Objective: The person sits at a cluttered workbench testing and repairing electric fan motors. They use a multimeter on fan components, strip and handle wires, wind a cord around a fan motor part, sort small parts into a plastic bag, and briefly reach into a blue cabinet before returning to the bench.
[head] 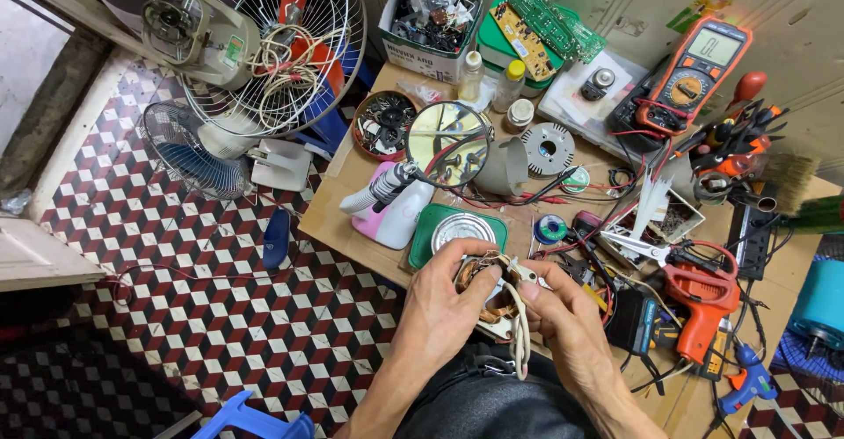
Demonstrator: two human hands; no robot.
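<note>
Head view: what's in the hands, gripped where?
Both hold a copper-wound motor stator: left hand grips its left side, right hand fingers pinch its white leads.

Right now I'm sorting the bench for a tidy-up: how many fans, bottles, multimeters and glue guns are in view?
Fans: 2
Bottles: 2
Multimeter: 1
Glue guns: 2
Total: 7

The left hand and right hand hold a motor stator.
</note>
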